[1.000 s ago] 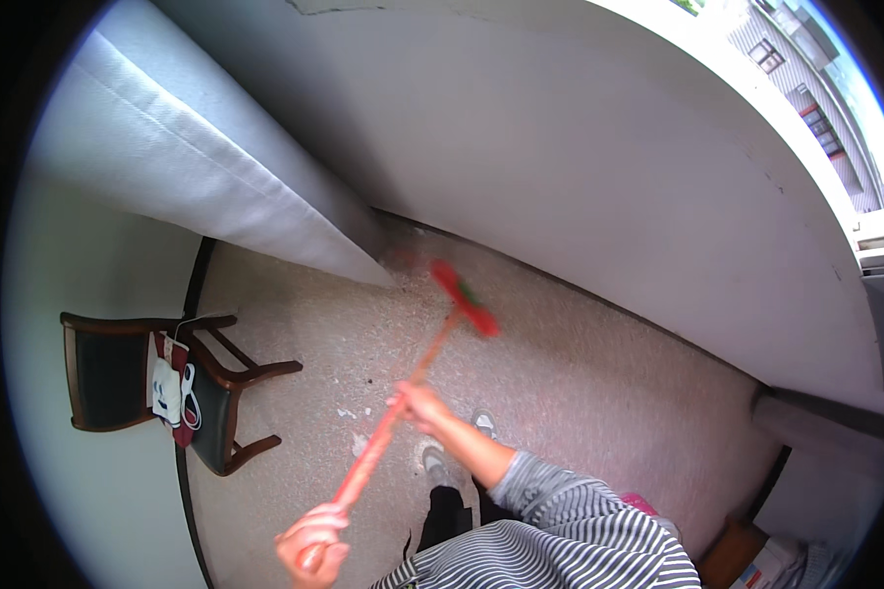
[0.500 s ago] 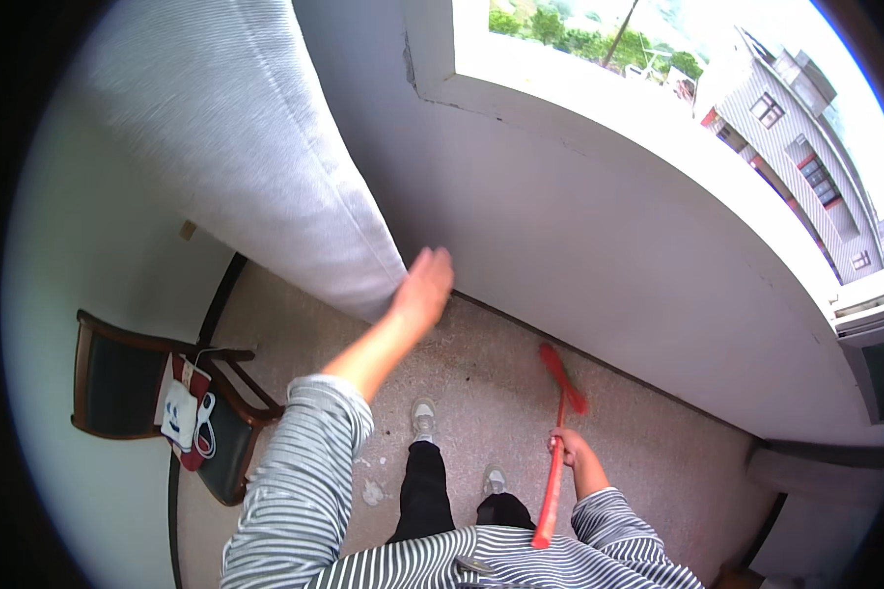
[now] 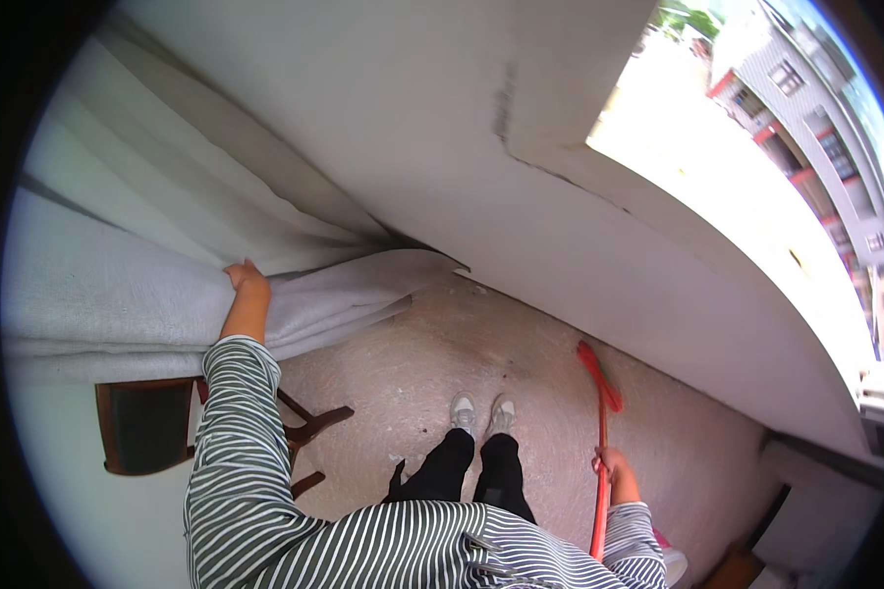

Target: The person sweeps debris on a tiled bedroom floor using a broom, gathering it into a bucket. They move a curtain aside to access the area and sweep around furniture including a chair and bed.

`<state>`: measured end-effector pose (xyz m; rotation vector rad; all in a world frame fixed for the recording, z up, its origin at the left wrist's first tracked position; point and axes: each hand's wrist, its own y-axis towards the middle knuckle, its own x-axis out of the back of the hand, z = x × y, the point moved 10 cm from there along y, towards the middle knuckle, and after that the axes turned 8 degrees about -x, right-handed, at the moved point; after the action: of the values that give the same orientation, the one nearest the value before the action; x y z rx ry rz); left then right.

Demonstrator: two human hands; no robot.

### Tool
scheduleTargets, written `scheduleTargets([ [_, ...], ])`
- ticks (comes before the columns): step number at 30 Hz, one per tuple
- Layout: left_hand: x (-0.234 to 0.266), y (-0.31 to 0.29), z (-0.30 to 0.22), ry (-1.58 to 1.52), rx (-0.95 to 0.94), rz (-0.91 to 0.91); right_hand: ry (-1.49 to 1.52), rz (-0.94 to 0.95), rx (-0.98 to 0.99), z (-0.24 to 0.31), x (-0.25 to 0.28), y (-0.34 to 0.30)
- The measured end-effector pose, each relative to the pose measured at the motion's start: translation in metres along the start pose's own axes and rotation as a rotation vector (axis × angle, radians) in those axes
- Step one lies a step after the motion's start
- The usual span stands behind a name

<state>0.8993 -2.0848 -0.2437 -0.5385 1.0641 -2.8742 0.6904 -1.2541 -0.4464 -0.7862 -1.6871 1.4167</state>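
Reaching from the right hand (image 3: 612,463) toward the foot of the wall (image 3: 570,236), a red broom (image 3: 603,422) stands over the floor on the person's right, its long handle running back to the striped shirt (image 3: 393,545). That hand is closed around the handle; whether the bristles touch the floor cannot be told. The left hand (image 3: 248,279) is on a grey curtain (image 3: 118,280), at the upper edge of its bunched cloth; whether its fingers grip the fabric is unclear. Paler folds of cloth (image 3: 295,211) hang beyond, next to the wall.

Underfoot, the floor (image 3: 550,471) is speckled brownish-pink, with small dark and pale flecks and a darker smudged patch in front of the curtain's hem. Two light shoes (image 3: 463,412) stand close together on it. A chair (image 3: 147,427) with a dark padded back and wooden frame sits at the left, partly covered by curtain and sleeve. Thin cracks mark the wall below the bright window (image 3: 697,128), beyond which a building (image 3: 835,147) shows.
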Motion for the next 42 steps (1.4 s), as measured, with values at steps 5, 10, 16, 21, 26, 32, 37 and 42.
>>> scheduleTargets([
  [5,-0.079,0.003,0.04,0.133,0.029,0.101,-0.388,-0.037,0.097,0.02,-0.024,-0.036],
  [10,0.067,-0.029,-0.039,0.338,-0.524,-1.052,-0.949,-0.215,0.241,0.033,-0.028,-0.031],
  [16,0.028,0.14,0.066,0.251,-0.142,-0.326,-1.143,-0.551,0.167,0.041,-0.057,-0.101],
  [21,-0.133,0.25,0.125,0.196,-0.252,-0.069,-1.194,-0.506,0.286,0.054,-0.22,-0.194],
  [26,-0.111,0.196,0.099,0.293,-0.686,-0.14,-0.979,-0.288,0.161,0.054,-0.366,-0.215],
  [32,0.071,0.192,0.104,0.198,-0.544,-1.104,-1.079,-0.098,0.248,0.074,-0.448,-0.208],
  [37,-0.083,0.3,0.23,-0.224,-0.191,-0.059,-1.112,-0.17,0.355,0.067,-0.458,-0.213],
  [42,-0.193,0.226,0.25,0.245,-0.451,0.212,-1.174,-0.194,0.366,0.078,-0.462,-0.23],
])
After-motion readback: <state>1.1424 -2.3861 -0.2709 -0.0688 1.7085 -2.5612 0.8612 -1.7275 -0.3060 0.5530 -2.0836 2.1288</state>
